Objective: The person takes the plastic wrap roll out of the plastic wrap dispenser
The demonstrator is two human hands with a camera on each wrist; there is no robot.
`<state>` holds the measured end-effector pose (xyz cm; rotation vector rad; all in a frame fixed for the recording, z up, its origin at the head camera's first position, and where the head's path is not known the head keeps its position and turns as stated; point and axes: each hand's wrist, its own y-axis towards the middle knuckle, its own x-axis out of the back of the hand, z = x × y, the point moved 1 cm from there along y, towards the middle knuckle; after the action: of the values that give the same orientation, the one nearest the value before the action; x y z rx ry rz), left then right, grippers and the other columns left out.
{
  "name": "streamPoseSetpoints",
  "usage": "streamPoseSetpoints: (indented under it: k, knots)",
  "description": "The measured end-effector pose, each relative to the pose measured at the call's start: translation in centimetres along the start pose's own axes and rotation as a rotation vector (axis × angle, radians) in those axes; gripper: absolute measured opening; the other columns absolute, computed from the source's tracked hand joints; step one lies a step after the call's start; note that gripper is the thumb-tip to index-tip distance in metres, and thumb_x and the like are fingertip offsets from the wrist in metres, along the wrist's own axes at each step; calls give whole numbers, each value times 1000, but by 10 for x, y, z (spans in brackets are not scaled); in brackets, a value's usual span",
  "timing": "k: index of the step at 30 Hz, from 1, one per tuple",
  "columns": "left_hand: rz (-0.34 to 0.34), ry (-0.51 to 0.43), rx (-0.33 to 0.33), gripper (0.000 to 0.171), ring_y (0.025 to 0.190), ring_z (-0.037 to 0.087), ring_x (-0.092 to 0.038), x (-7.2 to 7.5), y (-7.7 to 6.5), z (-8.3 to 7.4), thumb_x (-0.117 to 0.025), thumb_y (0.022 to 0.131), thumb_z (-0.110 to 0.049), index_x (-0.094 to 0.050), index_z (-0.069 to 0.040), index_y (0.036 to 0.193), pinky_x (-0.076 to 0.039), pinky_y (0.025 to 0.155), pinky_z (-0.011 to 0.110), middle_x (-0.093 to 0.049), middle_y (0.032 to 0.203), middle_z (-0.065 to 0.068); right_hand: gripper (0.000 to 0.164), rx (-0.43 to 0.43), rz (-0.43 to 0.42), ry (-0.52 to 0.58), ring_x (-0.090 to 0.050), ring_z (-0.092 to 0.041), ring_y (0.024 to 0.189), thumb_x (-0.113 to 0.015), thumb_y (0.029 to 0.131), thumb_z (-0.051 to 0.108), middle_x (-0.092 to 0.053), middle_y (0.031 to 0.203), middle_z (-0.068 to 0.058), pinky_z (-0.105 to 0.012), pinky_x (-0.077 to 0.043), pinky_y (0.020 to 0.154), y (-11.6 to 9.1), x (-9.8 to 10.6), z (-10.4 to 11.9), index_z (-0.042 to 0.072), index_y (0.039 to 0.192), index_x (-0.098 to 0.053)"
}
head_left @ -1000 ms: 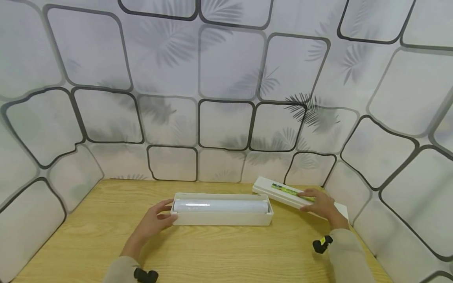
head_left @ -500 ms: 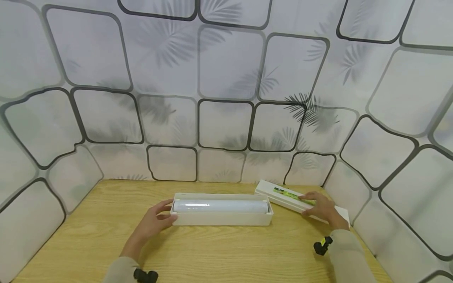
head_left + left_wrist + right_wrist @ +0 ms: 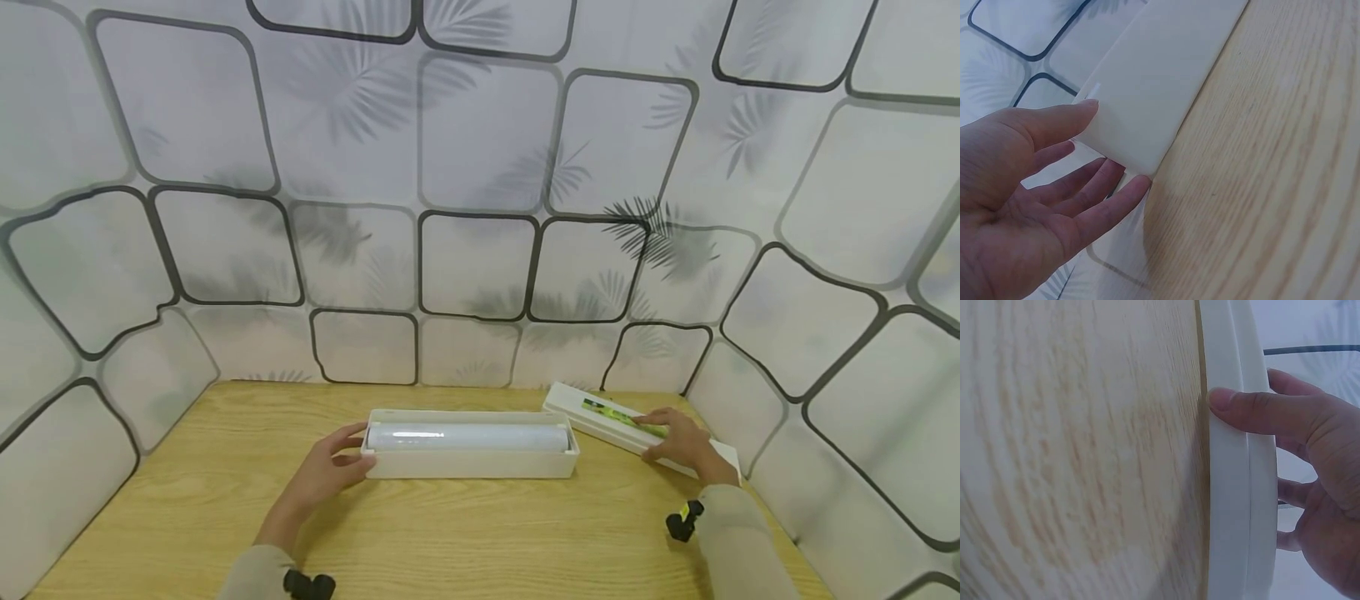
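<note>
In the head view a long white cling film box (image 3: 472, 465) stands uncovered at the middle of the table, with a roll of cling film (image 3: 480, 437) lying lengthwise inside. My left hand (image 3: 330, 465) holds its left end. In the left wrist view, the thumb touches the box's long side (image 3: 1147, 81) and the fingers curve about the end. To the right, my right hand (image 3: 681, 437) grips the white lid (image 3: 577, 406), which lies slantwise and bears a green label. Seen from the right wrist, the thumb presses the lid's near edge (image 3: 1229, 487); the fingers reach over its far side.
The light wooden table (image 3: 465, 542) runs back to a patterned wall covering (image 3: 480, 267). More of this covering closes in the left and right sides. The lid's far left end is close behind the box's right end.
The lid has slid slightly to the right, with my right hand on it, mostly in the first half second. My left hand and the box have stayed in place.
</note>
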<state>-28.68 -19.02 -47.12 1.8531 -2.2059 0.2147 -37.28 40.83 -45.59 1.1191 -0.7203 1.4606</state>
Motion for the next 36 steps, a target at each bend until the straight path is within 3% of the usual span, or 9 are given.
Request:
streamPoseSetpoints:
  k: [7,17,26,32,36]
  knots:
    - [-3,1,5,66,122,43,-65,0,-1,0,-71,98,-11,-39,0,155,-64,89,39,-45,150,38,70,-39,23,-20,-52,-57,125,-95,67,19,-59,139,-27,-79,-40,86,2,-1,-3,12,132,-71]
    - [0,-2,4,66,122,42,-66,0,-1,0,-71,98,-11,-40,-1,155,-64,89,37,-45,150,38,70,-68,22,-51,-51,-60,126,-93,70,16,-55,144,-30,-73,-42,87,2,-2,-1,13,135,-69]
    - [7,1,-17,66,122,44,-65,0,-2,-1,-70,98,-11,-38,2,155,-64,89,39,-46,149,39,72,-35,13,-78,-52,-59,124,-92,69,13,-59,139,-32,-78,-41,86,2,-3,-1,13,137,-67]
    - [12,-12,-27,66,121,44,-66,0,-1,0,-70,98,-10,-38,3,155,-64,88,36,-46,149,39,72,-28,46,-123,-46,-66,126,-90,71,22,-52,144,-36,-83,-39,91,5,1,7,11,138,-66]
    - [14,-15,-25,67,121,44,-65,0,-2,0,-71,98,-11,-38,2,155,-64,89,38,-45,149,39,66,70,34,-129,-46,-68,126,-89,74,25,-50,142,-42,-83,-41,93,9,6,20,6,133,-68]
